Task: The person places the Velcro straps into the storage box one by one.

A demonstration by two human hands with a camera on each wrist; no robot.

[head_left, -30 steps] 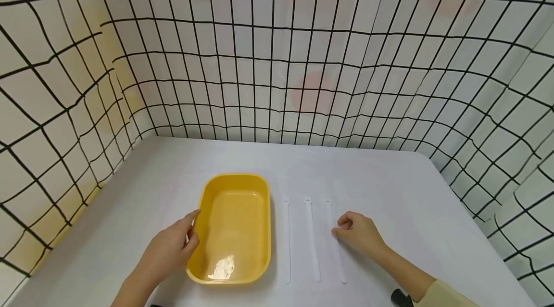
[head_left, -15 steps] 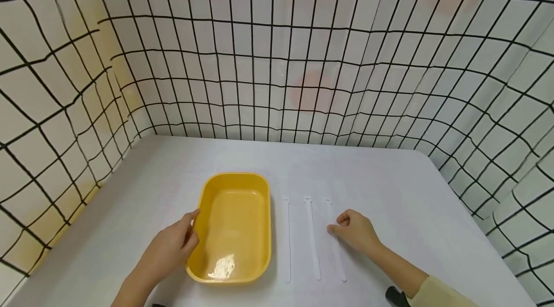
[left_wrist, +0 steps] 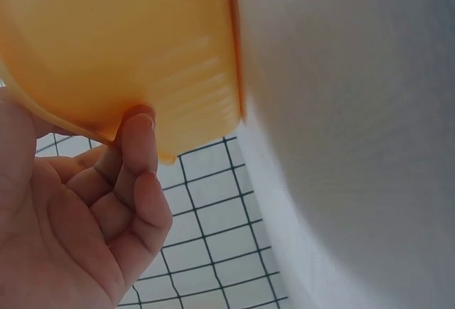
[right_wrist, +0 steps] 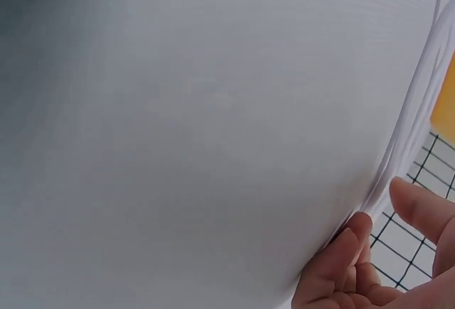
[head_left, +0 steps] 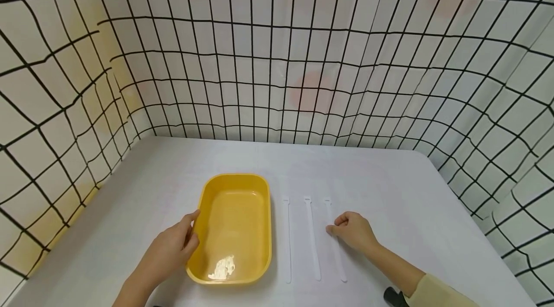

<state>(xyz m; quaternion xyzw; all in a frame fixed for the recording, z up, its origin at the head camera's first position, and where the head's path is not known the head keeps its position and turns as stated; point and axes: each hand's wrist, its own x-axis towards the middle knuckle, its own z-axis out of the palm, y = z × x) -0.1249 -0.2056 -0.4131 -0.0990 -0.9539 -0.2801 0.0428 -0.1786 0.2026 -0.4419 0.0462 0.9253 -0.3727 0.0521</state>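
Note:
The yellow tray (head_left: 233, 230) stands left of centre on the white table. My left hand (head_left: 170, 247) holds its left rim, with curled fingers (left_wrist: 146, 142) against the outer wall in the left wrist view. Right of the tray lie three thin white straps with slotted heads, like cable ties: a left strap (head_left: 287, 244), a middle strap (head_left: 312, 239) and a right strap (head_left: 339, 263). My right hand (head_left: 357, 232) is over the middle of the right strap. In the right wrist view its fingertips (right_wrist: 361, 222) touch near a strap, and the thumb stands apart.
A white wall with black grid netting (head_left: 268, 57) encloses the back and both sides of the table (head_left: 389, 177). A black object (head_left: 394, 296) shows by the right sleeve (head_left: 437, 292).
My right hand has shifted slightly left, its thumb crossing over the right strap. My left hand, the tray and the straps stay in place.

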